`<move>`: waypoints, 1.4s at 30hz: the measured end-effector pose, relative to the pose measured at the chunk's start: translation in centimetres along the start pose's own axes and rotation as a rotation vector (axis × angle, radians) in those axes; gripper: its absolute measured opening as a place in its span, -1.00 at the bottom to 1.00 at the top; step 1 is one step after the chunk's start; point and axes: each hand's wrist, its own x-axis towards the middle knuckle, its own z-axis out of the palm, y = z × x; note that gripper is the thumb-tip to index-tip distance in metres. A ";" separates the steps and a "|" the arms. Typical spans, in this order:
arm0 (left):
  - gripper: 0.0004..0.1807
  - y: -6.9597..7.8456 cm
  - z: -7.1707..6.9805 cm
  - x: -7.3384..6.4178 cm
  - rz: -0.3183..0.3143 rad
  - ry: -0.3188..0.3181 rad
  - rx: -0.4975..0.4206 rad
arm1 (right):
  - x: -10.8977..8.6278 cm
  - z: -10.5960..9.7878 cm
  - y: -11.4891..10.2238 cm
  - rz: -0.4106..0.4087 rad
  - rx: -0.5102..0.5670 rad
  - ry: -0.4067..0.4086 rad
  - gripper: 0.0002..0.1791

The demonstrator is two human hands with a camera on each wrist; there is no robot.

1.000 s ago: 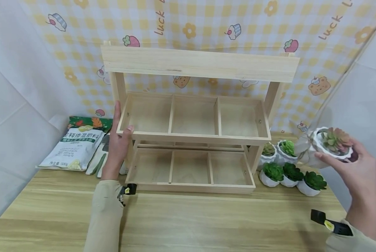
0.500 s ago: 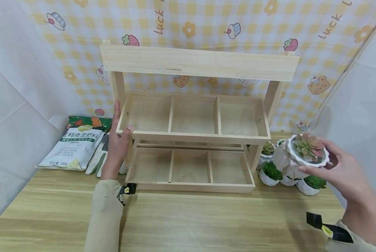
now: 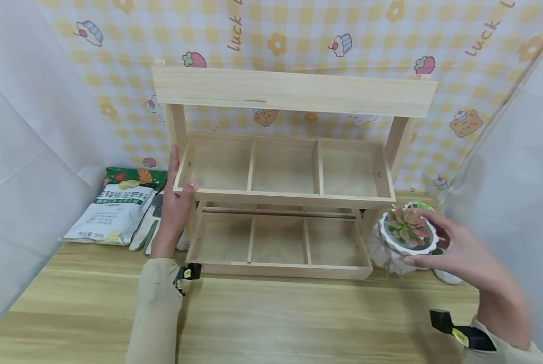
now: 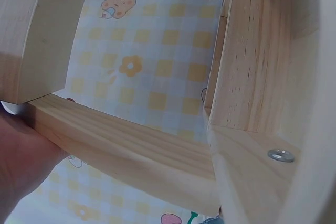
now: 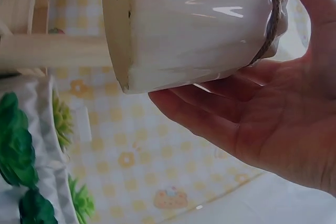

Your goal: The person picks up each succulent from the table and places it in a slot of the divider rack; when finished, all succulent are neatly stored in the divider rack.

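Note:
A pale wooden two-tier plant stand (image 3: pixel 294 198) stands on the table, each tier split into 3 compartments. My left hand (image 3: pixel 173 217) grips the upper tier's left end, thumb on its front corner and fingers along the side. In the left wrist view, that hand (image 4: pixel 31 156) lies against the wood, its fingers mostly hidden. My right hand (image 3: pixel 462 253) holds a potted succulent (image 3: pixel 408 227) with reddish-green leaves just right of the stand, above smaller pots. The right wrist view shows its white pot (image 5: pixel 199 30) tilted, with twine around it and the hand's fingers (image 5: pixel 205 114) against its side.
Small white pots of green artificial succulents (image 5: pixel 18 135) stand right of the stand, largely hidden behind the held pot in the head view. A fertilizer bag (image 3: pixel 117 207) and gloves (image 3: pixel 148 222) lie at the left. A checked cloth (image 3: pixel 299 40) hangs behind.
My right hand has carried the potted succulent left and down, from the far right to beside the stand, over the small pots. The left hand keeps its grip on the stand.

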 end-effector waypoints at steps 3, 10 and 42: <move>-0.20 -0.1 0.1 0.0 0.022 0.007 0.016 | 0.5 0.8 -0.5 -0.032 0.019 -0.037 -0.06; -0.20 0.0 0.1 -0.1 0.034 0.008 0.011 | 1.2 2.5 -1.0 -0.070 0.078 -0.137 -0.09; -0.18 2.3 0.4 -0.7 0.005 0.004 -0.016 | 4.5 8.8 -0.7 0.124 0.056 -0.051 0.01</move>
